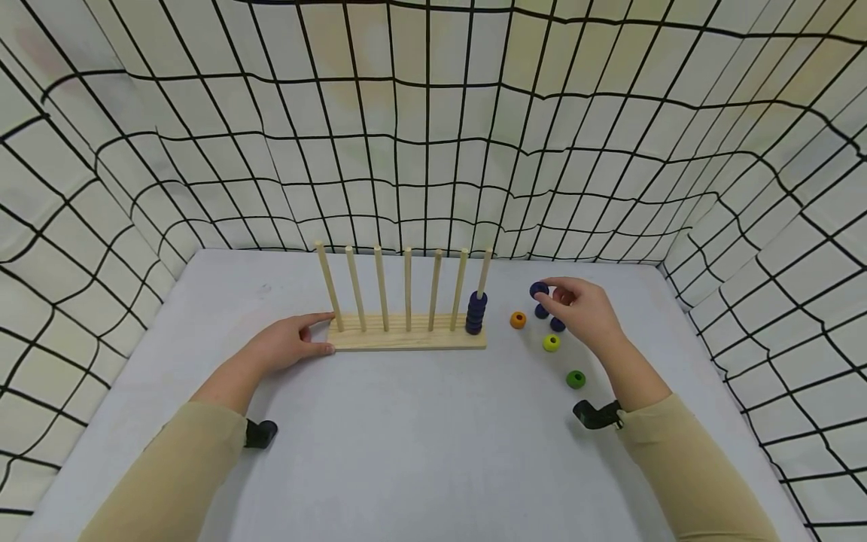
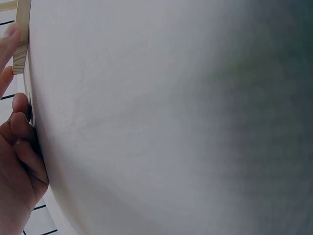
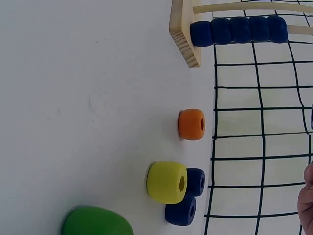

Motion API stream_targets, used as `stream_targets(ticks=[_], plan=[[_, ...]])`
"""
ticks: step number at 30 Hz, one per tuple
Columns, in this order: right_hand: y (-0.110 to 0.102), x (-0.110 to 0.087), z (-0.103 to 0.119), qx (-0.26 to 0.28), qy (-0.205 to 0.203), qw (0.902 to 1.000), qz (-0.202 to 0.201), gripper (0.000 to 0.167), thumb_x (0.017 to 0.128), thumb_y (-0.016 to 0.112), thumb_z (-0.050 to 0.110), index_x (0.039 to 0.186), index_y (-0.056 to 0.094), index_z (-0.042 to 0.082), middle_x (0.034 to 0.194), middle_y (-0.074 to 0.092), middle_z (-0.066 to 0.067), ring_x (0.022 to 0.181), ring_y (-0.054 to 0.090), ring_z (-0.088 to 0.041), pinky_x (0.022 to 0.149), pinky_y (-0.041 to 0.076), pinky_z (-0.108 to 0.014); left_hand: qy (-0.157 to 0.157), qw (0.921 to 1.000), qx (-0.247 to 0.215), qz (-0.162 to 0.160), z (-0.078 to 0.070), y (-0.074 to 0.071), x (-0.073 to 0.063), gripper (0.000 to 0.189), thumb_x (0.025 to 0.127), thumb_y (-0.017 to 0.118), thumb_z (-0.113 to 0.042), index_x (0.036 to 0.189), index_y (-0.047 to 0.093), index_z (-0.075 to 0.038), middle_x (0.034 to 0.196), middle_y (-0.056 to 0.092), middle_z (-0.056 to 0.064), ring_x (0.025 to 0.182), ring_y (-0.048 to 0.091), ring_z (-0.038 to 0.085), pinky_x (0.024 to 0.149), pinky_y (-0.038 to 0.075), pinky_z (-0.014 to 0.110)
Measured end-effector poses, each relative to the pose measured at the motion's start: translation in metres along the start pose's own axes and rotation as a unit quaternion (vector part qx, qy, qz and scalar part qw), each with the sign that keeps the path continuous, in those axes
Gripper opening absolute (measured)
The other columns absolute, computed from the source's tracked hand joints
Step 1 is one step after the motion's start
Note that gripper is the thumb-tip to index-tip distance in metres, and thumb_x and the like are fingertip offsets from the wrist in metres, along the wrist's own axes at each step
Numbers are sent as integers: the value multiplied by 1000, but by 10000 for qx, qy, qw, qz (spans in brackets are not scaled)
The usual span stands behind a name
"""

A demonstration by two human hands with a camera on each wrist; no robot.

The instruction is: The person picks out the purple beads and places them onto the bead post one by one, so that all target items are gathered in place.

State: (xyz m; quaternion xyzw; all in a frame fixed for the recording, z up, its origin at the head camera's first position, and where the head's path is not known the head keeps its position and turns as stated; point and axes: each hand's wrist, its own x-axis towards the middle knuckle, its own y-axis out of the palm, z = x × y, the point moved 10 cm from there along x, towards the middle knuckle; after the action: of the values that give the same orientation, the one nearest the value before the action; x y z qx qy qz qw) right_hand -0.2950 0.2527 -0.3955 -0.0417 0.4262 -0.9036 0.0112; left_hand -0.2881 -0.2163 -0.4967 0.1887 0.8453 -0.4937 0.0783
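A wooden base (image 1: 406, 342) carries several upright pegs in a row. Several dark blue beads (image 1: 476, 313) are stacked on its rightmost peg (image 1: 485, 272). My left hand (image 1: 287, 342) grips the base's left end between thumb and fingers. To the right of the base, my right hand (image 1: 576, 305) pinches a single dark blue bead (image 1: 539, 289) between thumb and fingertips, raised over the table. Beneath that hand lie two more blue beads (image 3: 180, 211), partly covered in the head view. In the right wrist view only some curled fingers (image 3: 307, 196) show at the edge.
An orange bead (image 1: 518, 320), a yellow bead (image 1: 552, 343) and a green bead (image 1: 576, 379) lie loose on the white table (image 1: 420, 436), right of the base. Black netting (image 1: 427, 143) over pale walls surrounds the table's back and sides. Dark wrist mounts (image 1: 596, 415) stick out from the sleeves.
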Motion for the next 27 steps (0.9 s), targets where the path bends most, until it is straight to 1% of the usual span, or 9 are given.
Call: stream_targets(ticks=[10, 19, 27], plan=[[0, 1, 7, 96, -101, 9999, -67, 43, 95, 67, 41, 128, 67, 14, 91, 57, -6, 83, 51, -23, 64, 44, -35, 54, 10000, -52, -13, -2, -1, 0, 79, 86, 72, -53, 151, 43, -20, 84, 47, 5, 73, 43, 20, 65, 33, 35], [-1, 1, 16, 196, -53, 9998, -37, 45, 94, 67, 43, 130, 66, 15, 91, 57, -5, 82, 51, -23, 62, 45, -34, 106, 9999, -83, -33, -2, 1, 0, 79, 86, 72, -53, 151, 44, -19, 83, 48, 5, 73, 43, 20, 64, 33, 35], [1, 2, 21, 307, -162, 9993, -100, 46, 94, 67, 44, 129, 66, 14, 90, 57, -6, 81, 51, -23, 60, 45, -32, 68, 9999, -95, -24, -1, 0, 0, 80, 85, 72, -55, 151, 43, -19, 84, 47, 5, 73, 43, 20, 64, 33, 35]])
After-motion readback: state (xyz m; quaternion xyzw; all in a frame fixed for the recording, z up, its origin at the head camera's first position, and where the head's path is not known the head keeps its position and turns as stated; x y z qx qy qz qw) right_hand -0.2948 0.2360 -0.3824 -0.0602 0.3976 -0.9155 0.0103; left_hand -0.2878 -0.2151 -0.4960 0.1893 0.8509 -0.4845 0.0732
